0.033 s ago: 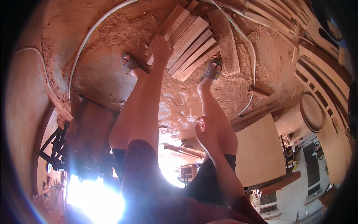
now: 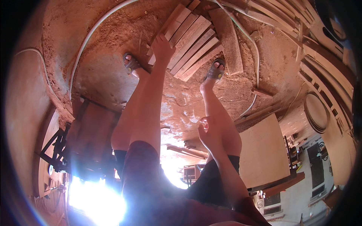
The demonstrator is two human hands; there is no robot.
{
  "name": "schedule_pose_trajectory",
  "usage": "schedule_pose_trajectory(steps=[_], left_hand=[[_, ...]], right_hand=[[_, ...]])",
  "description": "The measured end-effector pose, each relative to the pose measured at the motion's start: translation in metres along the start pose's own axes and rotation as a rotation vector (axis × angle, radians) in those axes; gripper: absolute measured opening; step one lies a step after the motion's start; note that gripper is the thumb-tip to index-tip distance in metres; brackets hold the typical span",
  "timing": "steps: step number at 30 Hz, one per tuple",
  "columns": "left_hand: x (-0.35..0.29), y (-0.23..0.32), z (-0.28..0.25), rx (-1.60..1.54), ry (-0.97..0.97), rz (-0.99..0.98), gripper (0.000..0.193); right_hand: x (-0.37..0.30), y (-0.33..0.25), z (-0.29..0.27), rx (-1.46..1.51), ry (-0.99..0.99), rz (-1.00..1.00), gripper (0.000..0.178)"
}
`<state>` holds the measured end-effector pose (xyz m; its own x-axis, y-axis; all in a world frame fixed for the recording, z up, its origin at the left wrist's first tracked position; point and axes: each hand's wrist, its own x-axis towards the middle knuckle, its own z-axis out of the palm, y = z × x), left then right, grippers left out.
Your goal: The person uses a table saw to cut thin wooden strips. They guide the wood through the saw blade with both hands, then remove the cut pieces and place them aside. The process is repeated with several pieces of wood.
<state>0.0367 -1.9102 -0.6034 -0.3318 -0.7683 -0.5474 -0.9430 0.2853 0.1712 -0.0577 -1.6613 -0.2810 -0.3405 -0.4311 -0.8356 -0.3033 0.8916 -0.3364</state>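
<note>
My left hand reaches down to the ground and lies across the leftmost wooden plank, fingers over the wood and thumb to the right. More cut planks lie side by side against it, fanning out to the right between my sandaled feet. Close to my bent right knee, my right hand hangs with its fingers curled inward. Whatever those fingers may hold is hidden.
A wider board lies right of the planks. A pale hose curves on the left, a thin pipe on the right. Long timbers fill the far right. A pale sheet panel stands at the right, dark metal equipment at the left.
The view has shifted very slightly. Both hands and the planks keep their places.
</note>
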Motion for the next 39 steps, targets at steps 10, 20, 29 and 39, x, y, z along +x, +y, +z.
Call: schedule_pose_trajectory(steps=[10,20,29,39], left_hand=[[0.003,-0.002,-0.018,-0.079,-0.08,0.07,0.078],[-0.13,-0.031,-0.176,-1.139,0.221,-0.261,0.067],[-0.342,0.006,-0.407,-2.136,0.628,-0.599,0.053],[-0.56,0.042,-0.484,-2.13,1.046,-0.434,0.053]], right_hand=[[0.009,0.01,-0.004,0.13,0.037,-0.035,0.023],[0.026,0.116,0.005,0.675,0.09,0.021,0.031],[0.025,0.074,-0.182,0.527,0.299,0.057,0.023],[0.048,-0.044,-0.323,0.255,-0.076,-0.174,0.022]])
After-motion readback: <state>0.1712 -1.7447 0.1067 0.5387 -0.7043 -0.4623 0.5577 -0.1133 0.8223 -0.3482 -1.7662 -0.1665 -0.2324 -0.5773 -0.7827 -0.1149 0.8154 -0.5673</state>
